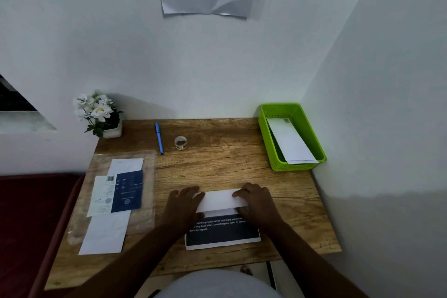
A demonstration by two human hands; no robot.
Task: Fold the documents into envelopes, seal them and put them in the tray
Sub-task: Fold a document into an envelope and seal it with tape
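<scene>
Both your hands rest on a document (221, 225) lying on the wooden table (217, 167) at 6 o'clock, its top part folded down toward you. Your left hand (183, 203) presses the fold's left end with fingers loosely spread; your right hand (256, 201) presses its right end, fingers bent. A green tray (268, 145) at 2 o'clock holds a white envelope (292, 141). More envelopes (106, 232) lie at 9 o'clock.
</scene>
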